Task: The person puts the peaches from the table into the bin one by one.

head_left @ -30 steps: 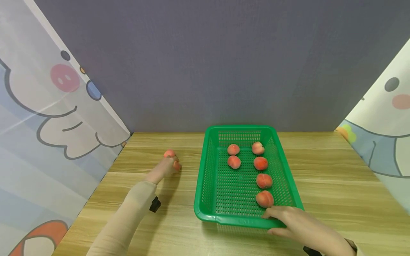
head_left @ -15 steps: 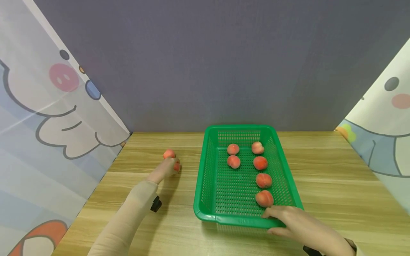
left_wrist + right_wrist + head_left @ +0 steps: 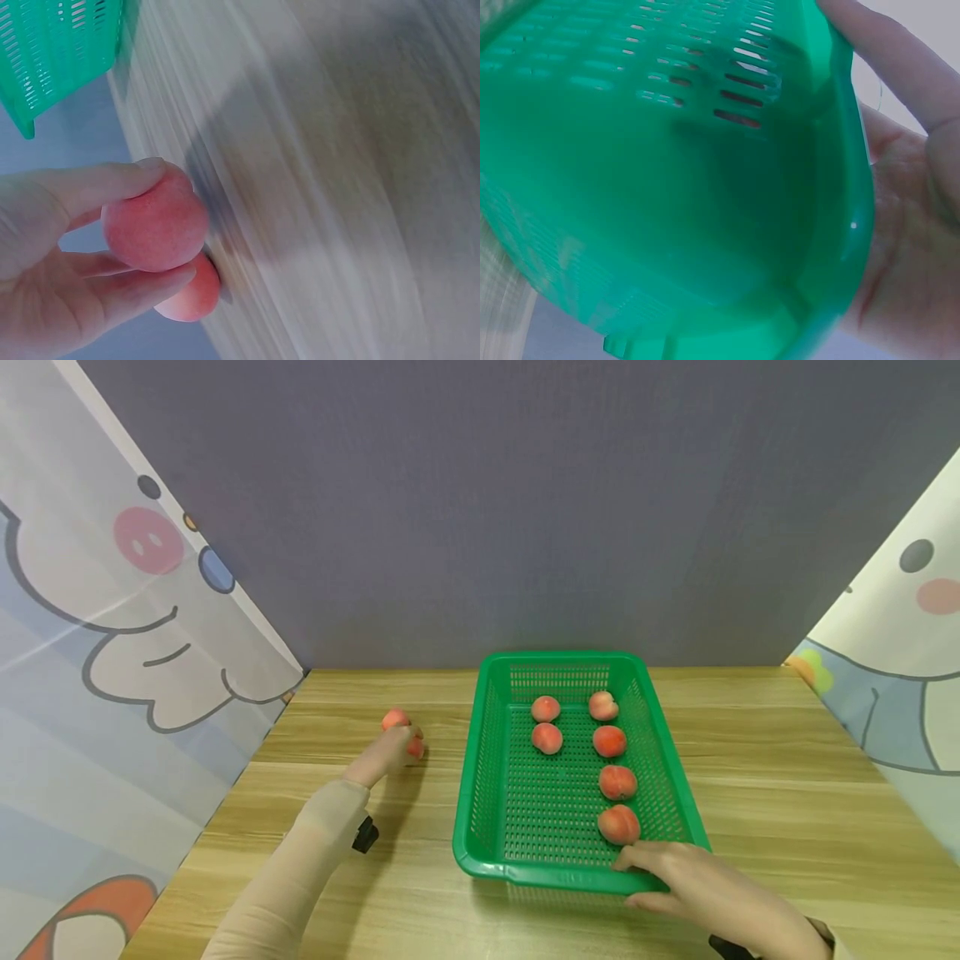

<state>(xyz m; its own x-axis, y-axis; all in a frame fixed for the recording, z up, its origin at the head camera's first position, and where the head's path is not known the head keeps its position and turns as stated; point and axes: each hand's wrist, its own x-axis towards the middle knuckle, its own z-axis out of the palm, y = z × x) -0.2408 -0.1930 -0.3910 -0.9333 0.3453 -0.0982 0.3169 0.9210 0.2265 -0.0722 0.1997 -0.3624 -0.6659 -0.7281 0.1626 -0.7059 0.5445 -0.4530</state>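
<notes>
My left hand (image 3: 382, 756) pinches a peach (image 3: 154, 225) between thumb and fingers, left of the basket. Just behind it a second peach (image 3: 395, 718) rests on the table, partly covered by the held one in the left wrist view. My right hand (image 3: 697, 885) grips the near right corner of a green plastic basket (image 3: 562, 878), fingers over the rim and thumb outside. Inside the basket, a column of several peaches (image 3: 618, 783) runs along the right side. Two more peaches (image 3: 547, 739) lie one behind the other toward the back left.
The wooden table (image 3: 765, 793) runs back to a grey panel (image 3: 480, 518). Cartoon-printed sheets (image 3: 90, 635) close off the left and right sides. The basket's perforated walls stand between my left hand and the peaches inside.
My left hand has shifted slightly at the peach, and the peach behind shows a little more. The right hand and the basket stay in place.
</notes>
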